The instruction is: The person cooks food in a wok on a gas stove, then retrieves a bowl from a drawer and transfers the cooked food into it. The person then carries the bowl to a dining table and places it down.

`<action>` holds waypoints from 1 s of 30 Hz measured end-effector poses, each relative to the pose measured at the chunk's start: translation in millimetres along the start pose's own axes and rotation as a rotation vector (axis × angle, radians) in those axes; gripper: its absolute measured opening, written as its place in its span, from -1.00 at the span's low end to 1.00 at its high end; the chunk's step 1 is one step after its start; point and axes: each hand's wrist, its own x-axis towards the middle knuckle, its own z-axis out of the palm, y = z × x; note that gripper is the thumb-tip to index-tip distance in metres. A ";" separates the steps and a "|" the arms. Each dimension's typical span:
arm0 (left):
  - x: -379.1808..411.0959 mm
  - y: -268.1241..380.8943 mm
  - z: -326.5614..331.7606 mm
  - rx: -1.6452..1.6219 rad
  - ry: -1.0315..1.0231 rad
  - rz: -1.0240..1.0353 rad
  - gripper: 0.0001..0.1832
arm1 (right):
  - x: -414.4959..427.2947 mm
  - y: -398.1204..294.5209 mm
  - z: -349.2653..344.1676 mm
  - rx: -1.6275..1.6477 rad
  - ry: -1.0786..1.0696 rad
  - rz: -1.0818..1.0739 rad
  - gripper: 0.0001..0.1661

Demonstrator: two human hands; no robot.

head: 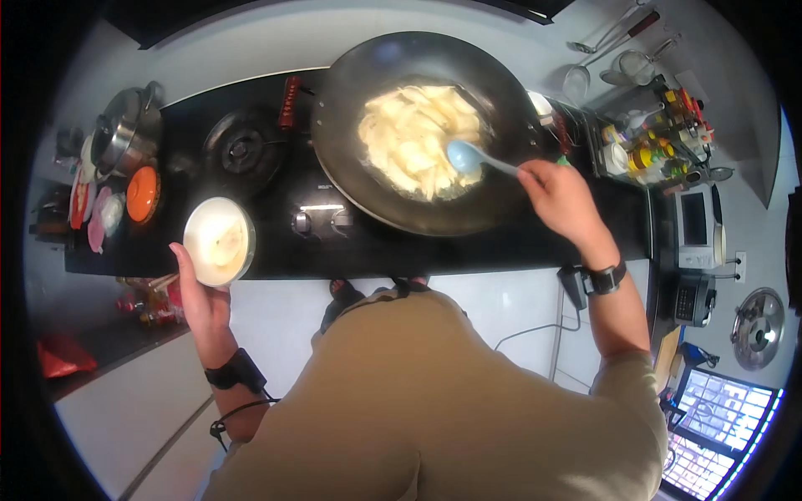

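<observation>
My left hand (205,304) holds a white bowl (216,241) at the front edge of the cooktop; pale residue or liquid lies inside it. Between the thumb and fingers of my right hand (557,197) is the handle of a light-blue spoon (465,156). Its bowl end is over the pale, flat pieces of food (416,138) in a large dark wok (351,181); whether it touches them I cannot tell. Liquid shows around the food.
Left of the wok is a bare burner (239,150) and a red-handled utensil (289,103). A steel pot (128,128) and an orange lid (143,194) stand at the far left. A rack of bottles (645,153), hanging ladles (576,84) and a white microwave (698,228) are on the right.
</observation>
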 end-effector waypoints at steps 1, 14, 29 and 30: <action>2.2 0.0 1.6 0.005 -0.021 0.001 -0.28 | -5.9 -0.9 8.5 -0.033 0.018 -0.055 -0.80; 1.6 -9.8 48.4 0.020 -0.157 -0.089 -0.31 | -34.8 -13.6 56.7 -0.271 -0.091 -0.109 -0.88; -0.7 -15.4 38.4 -0.035 -0.186 -0.103 -0.30 | -32.3 -8.3 69.2 0.914 -0.371 0.555 -0.68; -0.6 -16.3 38.5 -0.043 -0.186 -0.103 -0.30 | -30.5 -7.8 71.1 0.918 -0.376 0.568 -0.71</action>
